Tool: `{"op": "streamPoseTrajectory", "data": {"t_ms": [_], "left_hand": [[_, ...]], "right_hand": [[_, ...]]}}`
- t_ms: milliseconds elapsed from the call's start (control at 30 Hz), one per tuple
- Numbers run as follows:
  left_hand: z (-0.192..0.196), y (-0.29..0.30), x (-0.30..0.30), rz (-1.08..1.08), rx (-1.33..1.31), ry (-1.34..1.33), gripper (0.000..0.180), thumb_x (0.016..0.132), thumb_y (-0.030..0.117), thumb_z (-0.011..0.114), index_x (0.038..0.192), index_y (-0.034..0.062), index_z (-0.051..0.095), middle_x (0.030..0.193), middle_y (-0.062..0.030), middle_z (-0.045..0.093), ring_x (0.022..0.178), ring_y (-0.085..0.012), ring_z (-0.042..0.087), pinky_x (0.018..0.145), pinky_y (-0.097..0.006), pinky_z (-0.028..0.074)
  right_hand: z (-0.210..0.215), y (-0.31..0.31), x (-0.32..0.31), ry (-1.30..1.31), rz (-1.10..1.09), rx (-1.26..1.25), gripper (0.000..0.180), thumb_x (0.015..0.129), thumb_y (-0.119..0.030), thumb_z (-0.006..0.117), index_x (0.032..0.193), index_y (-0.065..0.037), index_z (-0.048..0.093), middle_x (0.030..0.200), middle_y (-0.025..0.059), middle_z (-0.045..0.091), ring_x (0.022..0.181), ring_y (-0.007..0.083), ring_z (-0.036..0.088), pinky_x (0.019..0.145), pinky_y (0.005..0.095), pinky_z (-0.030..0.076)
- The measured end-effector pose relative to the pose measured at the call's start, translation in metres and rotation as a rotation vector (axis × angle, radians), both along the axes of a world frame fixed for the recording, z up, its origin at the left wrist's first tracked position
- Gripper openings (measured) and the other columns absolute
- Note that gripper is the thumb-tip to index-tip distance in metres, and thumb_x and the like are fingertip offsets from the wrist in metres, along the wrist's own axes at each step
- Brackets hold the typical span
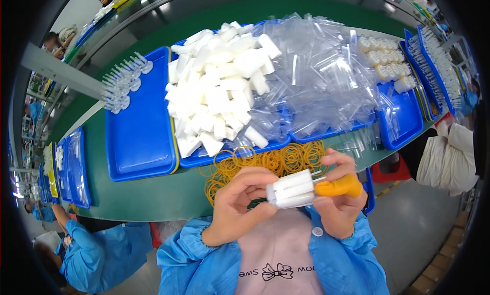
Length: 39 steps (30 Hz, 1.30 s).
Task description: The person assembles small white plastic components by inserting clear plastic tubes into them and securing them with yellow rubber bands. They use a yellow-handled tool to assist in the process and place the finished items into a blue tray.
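My left hand [237,206] has its fingers and thumb closed round the left end of a bundle of white cylinders [292,189], which look wrapped in clear plastic. The bundle is held in front of my chest, tilted slightly up to the right. At its other end, my right hand [341,213] grips with a finger in an orange finger cot [339,186] pressed to it. Thin clear tips stick out beside that finger. Just beyond my hands, a heap of tan rubber bands [275,160] lies at the near edge of the green table [148,190].
Blue trays hold a heap of white cylinders [219,91] and a pile of clear plastic sleeves [321,75]. Stacked white bundles [385,58] are at right. Clear stemmed parts [125,83] stand in a left tray [138,137]. A co-worker in blue [102,254] is at lower left.
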<state>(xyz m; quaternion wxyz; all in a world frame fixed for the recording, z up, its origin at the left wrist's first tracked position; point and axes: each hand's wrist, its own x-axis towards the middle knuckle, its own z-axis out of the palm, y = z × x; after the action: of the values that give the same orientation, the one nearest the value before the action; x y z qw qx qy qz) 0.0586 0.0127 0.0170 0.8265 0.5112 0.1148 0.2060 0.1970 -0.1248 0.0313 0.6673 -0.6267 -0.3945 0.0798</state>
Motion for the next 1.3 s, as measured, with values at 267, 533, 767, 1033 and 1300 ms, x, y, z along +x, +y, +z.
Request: {"op": "streamPoseTrajectory", "data": {"t_ms": [267, 533, 767, 1033, 1300], "left_hand": [[-0.01, 0.006, -0.007, 0.206, -0.017, 0.006, 0.047, 0.074, 0.001, 0.071, 0.116, -0.0051, 0.052, 0.115, -0.0117, 0.052, 0.105, -0.0203, 0.055, 0.093, -0.035, 0.045], [-0.011, 0.009, -0.008, 0.268, -0.085, 0.061, 0.053, 0.082, 0.023, 0.069, 0.124, -0.0015, 0.047, 0.121, -0.0127, 0.055, 0.112, -0.0228, 0.054, 0.097, -0.038, 0.042], [-0.003, 0.002, -0.001, 0.234, -0.099, 0.103, 0.066, 0.078, 0.017, 0.074, 0.132, -0.002, 0.042, 0.119, -0.0112, 0.052, 0.113, -0.02, 0.05, 0.097, -0.034, 0.041], [0.0, 0.0, -0.007, 0.028, 0.455, 0.143, 0.055, 0.074, 0.011, 0.076, 0.123, -0.001, 0.054, 0.113, -0.0104, 0.048, 0.105, -0.0198, 0.051, 0.089, -0.031, 0.043], [0.003, -0.003, -0.007, 0.12, 0.639, 0.122, 0.05, 0.072, 0.015, 0.078, 0.115, -0.0022, 0.06, 0.118, -0.0147, 0.046, 0.101, -0.0224, 0.055, 0.086, -0.032, 0.046]], "right_hand": [[0.005, -0.023, 0.043, -0.06, -0.146, -0.205, 0.027, 0.069, -0.003, 0.067, 0.095, -0.001, 0.061, 0.097, 0.0098, 0.06, 0.095, 0.026, 0.058, 0.084, 0.0332, 0.045], [-0.034, -0.068, 0.066, -0.555, -0.389, -1.055, 0.024, 0.068, -0.011, 0.072, 0.085, 0.001, 0.06, 0.103, 0.0138, 0.057, 0.093, 0.032, 0.052, 0.078, 0.0396, 0.039], [-0.02, -0.063, 0.049, -0.199, -0.363, -0.58, 0.021, 0.085, -0.009, 0.058, 0.104, 0.001, 0.06, 0.094, 0.0136, 0.06, 0.084, 0.0261, 0.057, 0.07, 0.034, 0.042], [0.005, -0.032, 0.03, 0.343, -0.049, 0.012, 0.027, 0.083, -0.002, 0.058, 0.109, 0.001, 0.054, 0.078, -0.0008, 0.051, 0.071, 0.0065, 0.049, 0.066, 0.0199, 0.039], [0.008, -0.016, 0.032, 0.262, 0.003, 0.073, 0.027, 0.076, 0.001, 0.065, 0.101, 0.004, 0.057, 0.092, 0.0096, 0.055, 0.079, 0.0163, 0.057, 0.077, 0.0293, 0.048]]}}
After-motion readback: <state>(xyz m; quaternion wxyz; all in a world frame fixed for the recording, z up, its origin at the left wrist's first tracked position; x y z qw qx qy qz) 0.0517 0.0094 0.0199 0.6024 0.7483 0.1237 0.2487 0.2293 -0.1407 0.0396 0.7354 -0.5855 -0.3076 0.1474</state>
